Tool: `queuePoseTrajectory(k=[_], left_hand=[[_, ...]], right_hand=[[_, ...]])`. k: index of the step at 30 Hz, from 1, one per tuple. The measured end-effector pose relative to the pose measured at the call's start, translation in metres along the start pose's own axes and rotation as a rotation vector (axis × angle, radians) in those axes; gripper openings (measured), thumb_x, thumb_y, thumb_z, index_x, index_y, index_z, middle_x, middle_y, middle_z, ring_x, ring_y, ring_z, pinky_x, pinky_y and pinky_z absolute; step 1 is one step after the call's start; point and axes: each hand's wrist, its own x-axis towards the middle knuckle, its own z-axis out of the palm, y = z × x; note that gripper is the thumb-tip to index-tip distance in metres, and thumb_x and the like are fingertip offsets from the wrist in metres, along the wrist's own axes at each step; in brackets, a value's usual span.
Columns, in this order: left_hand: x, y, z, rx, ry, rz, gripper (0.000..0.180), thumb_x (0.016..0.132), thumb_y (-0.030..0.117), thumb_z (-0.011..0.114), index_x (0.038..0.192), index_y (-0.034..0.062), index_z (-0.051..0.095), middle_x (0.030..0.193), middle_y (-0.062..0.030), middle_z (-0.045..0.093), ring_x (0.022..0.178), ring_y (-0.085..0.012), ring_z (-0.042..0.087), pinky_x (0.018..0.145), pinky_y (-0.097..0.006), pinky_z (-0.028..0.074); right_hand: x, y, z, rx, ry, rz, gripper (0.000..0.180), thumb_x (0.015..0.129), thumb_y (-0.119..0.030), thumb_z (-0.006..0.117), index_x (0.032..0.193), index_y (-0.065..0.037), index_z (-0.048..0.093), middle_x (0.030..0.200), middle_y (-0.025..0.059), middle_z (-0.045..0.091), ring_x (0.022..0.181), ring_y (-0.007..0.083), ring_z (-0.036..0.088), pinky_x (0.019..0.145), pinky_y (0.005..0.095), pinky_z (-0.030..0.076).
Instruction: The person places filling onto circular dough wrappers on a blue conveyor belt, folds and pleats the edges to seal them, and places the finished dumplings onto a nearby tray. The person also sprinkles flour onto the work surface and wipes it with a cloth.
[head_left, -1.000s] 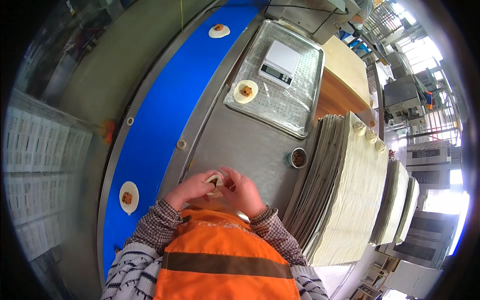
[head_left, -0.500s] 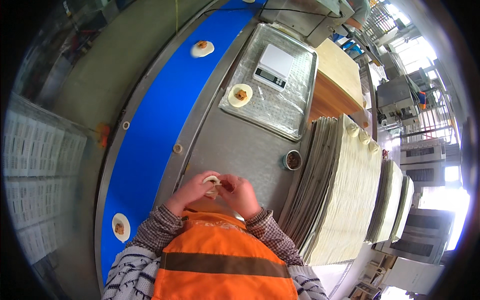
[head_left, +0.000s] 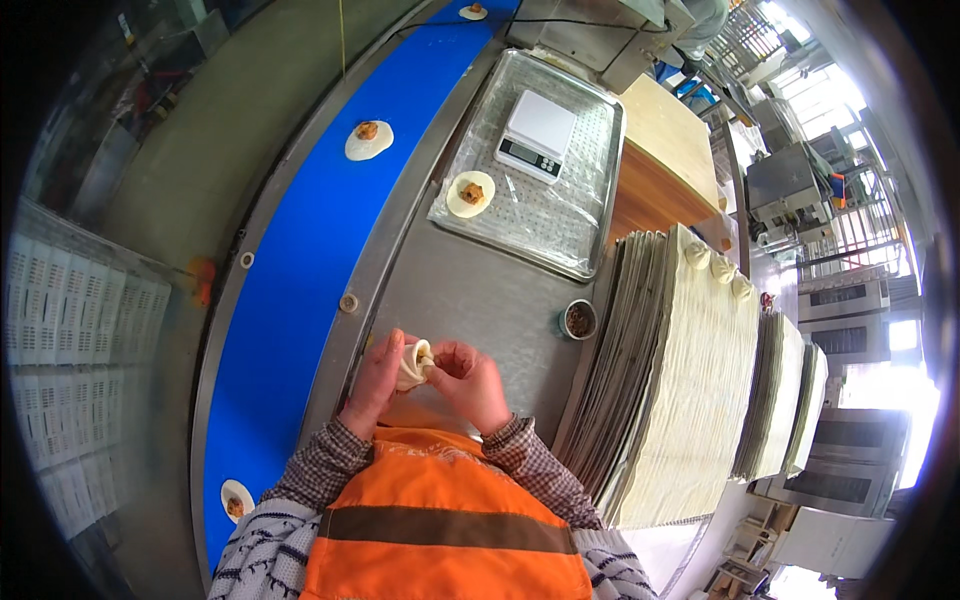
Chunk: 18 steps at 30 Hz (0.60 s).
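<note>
A pale dough dumpling (head_left: 412, 364) sits between my two hands above the steel worktop (head_left: 480, 300). My left hand (head_left: 376, 380) cups its left side. The fingers of my right hand (head_left: 470, 380) pinch its right edge. Both hands are just in front of my orange vest. A flat dough round with brown filling (head_left: 470, 193) lies on the perforated metal tray (head_left: 560, 215), beside a white kitchen scale (head_left: 535, 135).
A blue conveyor belt (head_left: 300, 270) runs along my left and carries filled dough rounds (head_left: 368, 140), (head_left: 236, 500), (head_left: 473, 12). A small cup of filling (head_left: 578, 320) stands by stacked trays (head_left: 680, 380), which hold three finished dumplings (head_left: 718, 268). Machines stand at the right.
The dough rounds on the belt have travelled toward me along the conveyor. My hands keep working the dumpling in about the same spot.
</note>
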Motion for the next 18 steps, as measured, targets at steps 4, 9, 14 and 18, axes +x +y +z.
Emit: queuePoseTrajectory(k=[4,9,14,18], left_hand=[[0.003,0.001,-0.008,0.016,-0.069,-0.179,0.053,0.092,0.053,0.04,0.092,0.0045,0.059,0.073,0.0,0.056,0.06,-0.0056,0.052,0.049,-0.019,0.04],[-0.001,0.019,0.003,0.148,-0.191,-0.083,0.05,0.092,0.052,0.041,0.096,0.0052,0.06,0.072,0.0008,0.055,0.06,-0.0054,0.05,0.048,-0.02,0.038],[-0.005,0.025,0.01,0.399,-0.207,0.154,0.045,0.093,0.05,0.042,0.099,0.0086,0.059,0.082,0.0018,0.055,0.069,-0.0047,0.052,0.055,-0.02,0.042],[-0.001,0.026,0.004,0.348,-0.204,-0.022,0.044,0.094,0.047,0.041,0.098,0.0073,0.059,0.079,0.0018,0.056,0.065,-0.004,0.051,0.05,-0.019,0.039]], right_hand=[[-0.005,-0.013,-0.006,-0.46,-0.052,-0.295,0.017,0.076,-0.002,0.063,0.092,-0.001,0.059,0.076,0.0066,0.061,0.067,0.0128,0.059,0.06,0.0257,0.048],[-0.011,-0.004,-0.012,-0.205,-0.002,-0.084,0.014,0.077,-0.001,0.061,0.09,0.0,0.058,0.076,0.0054,0.061,0.068,0.01,0.058,0.061,0.0247,0.048],[-0.01,-0.013,-0.02,-0.648,0.001,-0.499,0.016,0.076,0.001,0.062,0.091,-0.002,0.06,0.078,0.0027,0.061,0.069,0.011,0.06,0.06,0.025,0.048],[-0.015,-0.028,-0.016,-0.556,-0.013,-0.364,0.017,0.075,0.0,0.064,0.092,-0.002,0.06,0.081,0.0063,0.063,0.072,0.0148,0.063,0.061,0.0266,0.049]])
